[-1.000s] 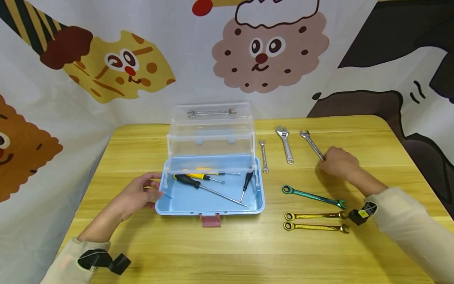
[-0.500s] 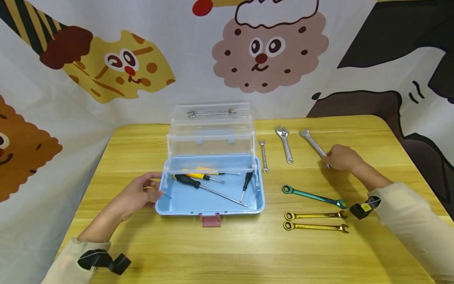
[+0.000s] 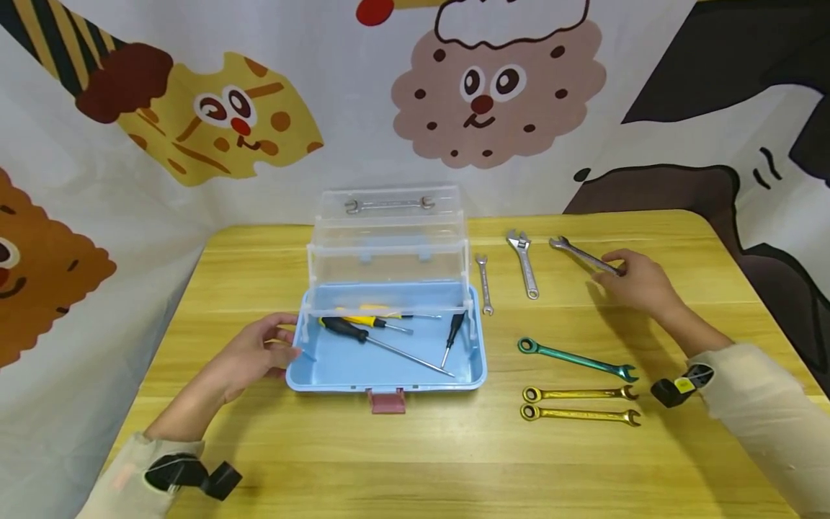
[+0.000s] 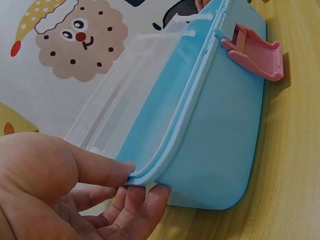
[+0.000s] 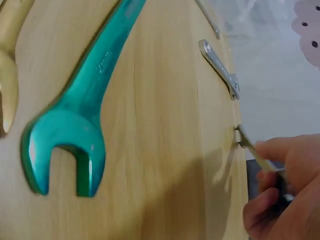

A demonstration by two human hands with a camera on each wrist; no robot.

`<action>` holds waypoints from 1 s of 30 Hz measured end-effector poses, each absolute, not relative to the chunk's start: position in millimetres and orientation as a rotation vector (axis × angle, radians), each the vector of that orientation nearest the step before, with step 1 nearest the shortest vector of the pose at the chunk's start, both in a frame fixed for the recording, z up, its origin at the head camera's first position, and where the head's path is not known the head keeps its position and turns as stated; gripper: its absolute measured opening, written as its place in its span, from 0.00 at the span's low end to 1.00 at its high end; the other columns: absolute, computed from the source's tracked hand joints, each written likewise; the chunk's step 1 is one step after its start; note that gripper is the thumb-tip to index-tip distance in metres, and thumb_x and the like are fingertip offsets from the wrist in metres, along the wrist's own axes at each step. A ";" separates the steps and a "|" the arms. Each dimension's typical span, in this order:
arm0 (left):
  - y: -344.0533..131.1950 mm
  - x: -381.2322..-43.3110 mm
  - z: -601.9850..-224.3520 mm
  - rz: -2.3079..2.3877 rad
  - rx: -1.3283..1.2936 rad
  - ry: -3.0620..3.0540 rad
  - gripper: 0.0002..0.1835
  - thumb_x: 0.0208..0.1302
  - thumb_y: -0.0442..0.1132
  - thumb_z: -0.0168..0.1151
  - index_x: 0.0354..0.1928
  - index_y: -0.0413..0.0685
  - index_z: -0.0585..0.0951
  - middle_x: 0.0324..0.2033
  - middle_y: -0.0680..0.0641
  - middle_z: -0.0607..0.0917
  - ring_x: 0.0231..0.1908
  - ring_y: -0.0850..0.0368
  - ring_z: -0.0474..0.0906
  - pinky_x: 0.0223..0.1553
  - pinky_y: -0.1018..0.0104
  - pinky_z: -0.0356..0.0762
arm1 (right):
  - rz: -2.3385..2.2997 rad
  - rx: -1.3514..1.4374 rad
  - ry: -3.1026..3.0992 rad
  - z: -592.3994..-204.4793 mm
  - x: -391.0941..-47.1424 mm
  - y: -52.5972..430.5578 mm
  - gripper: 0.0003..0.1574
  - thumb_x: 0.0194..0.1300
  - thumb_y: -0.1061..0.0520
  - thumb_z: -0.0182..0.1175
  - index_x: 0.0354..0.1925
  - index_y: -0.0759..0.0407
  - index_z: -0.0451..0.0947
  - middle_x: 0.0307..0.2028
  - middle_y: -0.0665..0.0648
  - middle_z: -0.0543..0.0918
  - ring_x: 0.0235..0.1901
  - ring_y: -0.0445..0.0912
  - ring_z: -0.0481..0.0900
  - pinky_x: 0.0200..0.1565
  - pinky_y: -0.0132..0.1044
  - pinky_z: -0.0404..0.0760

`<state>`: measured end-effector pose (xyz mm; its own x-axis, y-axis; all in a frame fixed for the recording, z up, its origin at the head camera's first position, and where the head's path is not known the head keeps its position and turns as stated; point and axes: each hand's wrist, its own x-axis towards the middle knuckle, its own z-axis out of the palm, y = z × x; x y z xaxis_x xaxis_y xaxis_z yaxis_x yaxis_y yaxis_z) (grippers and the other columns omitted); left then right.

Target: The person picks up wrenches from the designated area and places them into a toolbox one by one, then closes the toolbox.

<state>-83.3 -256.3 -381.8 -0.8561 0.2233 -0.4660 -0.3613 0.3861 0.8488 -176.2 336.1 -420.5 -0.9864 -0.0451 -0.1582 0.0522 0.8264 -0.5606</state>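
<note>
At the left side of a light blue toolbox [image 3: 447, 387], my left hand [image 3: 256, 353] grips the rim. In the left wrist view its thumb lies over the rim of the toolbox [image 4: 215, 130] and its fingers curl underneath. My right hand [image 3: 638, 285] pinches a silver open-end wrench [image 3: 583, 256] by its near end, the far end pointing to the back left. In the right wrist view that wrench [image 5: 248, 143] slants from the fingertips down toward the table. A silver adjustable wrench [image 3: 526, 267] and a small double open-end wrench [image 3: 485, 287] lie left of it.
A black screwdriver [image 3: 345, 329], a small black one [image 3: 454, 330] and yellow-handled ones lie in the toolbox. Its clear trays stand raised, one bearing a wrench [image 3: 389, 205]. Nearer me lie a green wrench [image 3: 577, 358] and two gold wrenches [image 3: 580, 393]. A printed curtain [image 3: 363, 94] hangs behind.
My right hand has shifted slightly to the right, and its wrench has swung to a flatter angle, near end rising. My left hand keeps its grip on the toolbox.
</note>
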 end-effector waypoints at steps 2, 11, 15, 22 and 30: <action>-256.0 -83.5 -381.8 1.489 -0.123 2.138 0.32 0.70 0.27 0.59 0.73 0.31 0.60 0.50 0.36 0.72 0.42 0.49 0.77 0.37 0.59 0.84 | -1.006 0.050 2.851 -421.8 -175.9 336.5 0.35 0.75 0.45 0.58 0.65 0.71 0.71 0.33 0.62 0.78 0.25 0.46 0.70 0.23 0.38 0.70; -255.4 -82.7 -380.2 1.482 -0.125 2.145 0.32 0.70 0.27 0.58 0.73 0.31 0.60 0.49 0.36 0.72 0.41 0.49 0.77 0.36 0.59 0.84 | -1.355 0.314 2.603 -428.5 -176.8 335.3 0.41 0.76 0.37 0.53 0.71 0.65 0.68 0.56 0.53 0.72 0.44 0.42 0.69 0.37 0.30 0.75; -255.2 -82.3 -379.5 1.477 -0.126 2.148 0.32 0.70 0.27 0.58 0.73 0.31 0.60 0.49 0.36 0.72 0.41 0.49 0.76 0.36 0.59 0.84 | -1.377 0.314 2.594 -432.7 -176.9 336.0 0.39 0.77 0.38 0.52 0.71 0.65 0.69 0.63 0.55 0.69 0.47 0.41 0.68 0.39 0.29 0.75; -255.1 -82.6 -380.0 1.482 -0.125 2.145 0.32 0.70 0.26 0.58 0.72 0.31 0.60 0.49 0.36 0.72 0.41 0.49 0.76 0.36 0.59 0.84 | -1.438 0.214 2.611 -433.7 -177.0 340.0 0.36 0.78 0.41 0.53 0.70 0.66 0.70 0.51 0.37 0.72 0.43 0.41 0.67 0.36 0.29 0.73; -254.2 -83.0 -378.0 1.491 -0.128 2.133 0.32 0.70 0.26 0.58 0.72 0.30 0.60 0.49 0.37 0.72 0.40 0.49 0.77 0.34 0.61 0.84 | -1.546 0.110 2.571 -419.2 -178.9 345.5 0.30 0.78 0.46 0.54 0.70 0.58 0.73 0.48 0.35 0.74 0.41 0.41 0.67 0.35 0.29 0.73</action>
